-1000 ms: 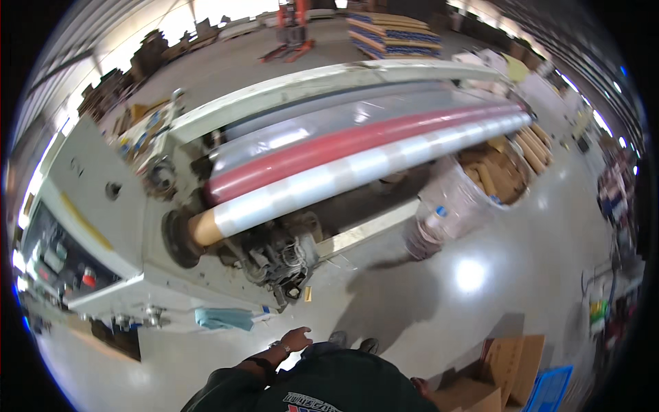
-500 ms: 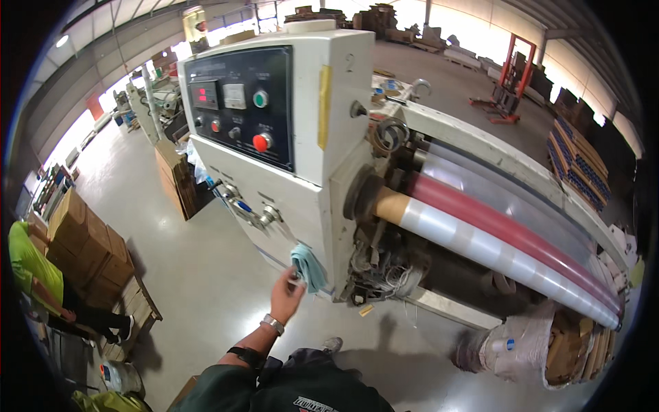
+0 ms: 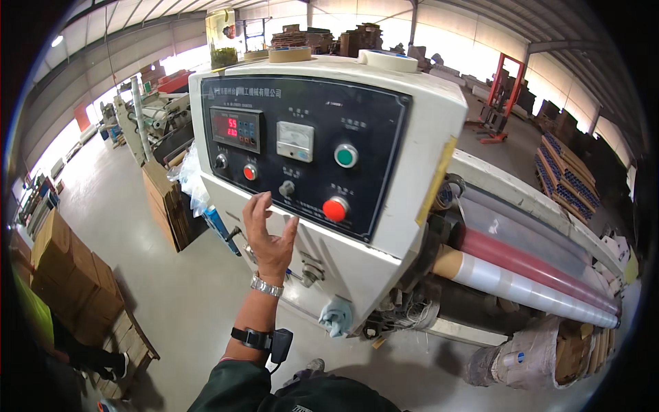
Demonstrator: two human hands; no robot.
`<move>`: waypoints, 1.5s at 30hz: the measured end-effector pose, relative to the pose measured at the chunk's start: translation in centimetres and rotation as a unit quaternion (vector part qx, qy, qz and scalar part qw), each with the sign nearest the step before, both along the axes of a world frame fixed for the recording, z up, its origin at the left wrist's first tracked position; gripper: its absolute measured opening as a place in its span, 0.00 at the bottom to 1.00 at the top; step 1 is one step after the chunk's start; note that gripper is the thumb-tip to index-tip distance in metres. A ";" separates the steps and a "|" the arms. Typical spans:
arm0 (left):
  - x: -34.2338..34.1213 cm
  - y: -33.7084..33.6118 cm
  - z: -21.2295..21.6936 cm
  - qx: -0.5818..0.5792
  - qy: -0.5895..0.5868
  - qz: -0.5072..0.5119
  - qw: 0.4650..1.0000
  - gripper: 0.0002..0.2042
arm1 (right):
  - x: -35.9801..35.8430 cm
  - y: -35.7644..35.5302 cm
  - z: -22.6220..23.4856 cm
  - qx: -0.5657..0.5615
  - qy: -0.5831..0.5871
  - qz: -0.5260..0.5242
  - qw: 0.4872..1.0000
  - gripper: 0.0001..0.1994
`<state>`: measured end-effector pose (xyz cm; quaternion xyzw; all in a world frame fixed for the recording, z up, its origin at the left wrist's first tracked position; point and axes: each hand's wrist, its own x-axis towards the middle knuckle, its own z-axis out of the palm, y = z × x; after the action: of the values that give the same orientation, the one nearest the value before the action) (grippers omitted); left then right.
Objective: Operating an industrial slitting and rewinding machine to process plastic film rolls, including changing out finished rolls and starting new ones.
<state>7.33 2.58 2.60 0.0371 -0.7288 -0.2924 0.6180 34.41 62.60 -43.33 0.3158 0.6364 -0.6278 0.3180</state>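
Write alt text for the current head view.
A left hand, fingers apart, is raised before the dark control panel of a white machine. A pale teal cloth hangs below; a red roller and a whitish roll extend rightward.

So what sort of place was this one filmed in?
Most likely a factory hall: a control panel, a long white roll mounted beside a red roller, and cardboard boxes stacked on a pallet.

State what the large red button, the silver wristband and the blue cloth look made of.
Large red button: probably plastic, smooth, evenly coloured. Silver wristband: likely metal, with glints along its links. Blue cloth: soft, matte fabric by its crumpled folds; fibre unclear.
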 end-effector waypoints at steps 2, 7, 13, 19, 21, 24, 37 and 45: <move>-1.5 -0.8 0.0 0.015 0.005 -0.033 0.999 0.28 | 1.5 -1.3 -2.9 0.003 0.032 0.077 0.997 0.29; -2.5 -2.9 0.8 -0.010 0.020 -0.051 0.998 0.27 | 0.1 -4.7 -2.6 0.016 -0.028 0.133 0.991 0.32; -3.3 -2.9 0.4 -0.023 0.028 -0.049 0.998 0.24 | -1.5 -7.5 6.0 0.020 -0.051 -0.119 0.991 0.17; -5.1 -3.2 -0.9 -0.009 0.045 -0.060 0.997 0.17 | 1.4 -10.0 10.9 0.042 -0.020 -0.122 0.991 0.20; -5.7 -3.2 -1.0 -0.027 0.048 -0.032 0.998 0.15 | 3.3 -10.4 10.4 0.030 -0.034 -0.141 0.989 0.21; -6.2 -2.5 -0.8 0.010 0.054 -0.004 0.998 0.12 | 4.7 -11.9 11.3 0.035 -0.059 -0.162 0.984 0.17; -6.5 -2.8 -0.8 0.020 -0.009 0.077 0.997 0.17 | 3.4 -13.0 10.9 0.052 -0.024 -0.067 0.996 0.20; -7.3 -3.7 -1.4 0.060 0.042 0.044 0.996 0.14 | 4.4 -12.4 8.9 0.020 -0.060 -0.071 0.995 0.21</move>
<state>0.02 -1.09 1.18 0.0944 -0.6812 -0.3093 0.6568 38.84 50.24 -34.43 0.4037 0.6044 -0.6160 0.3037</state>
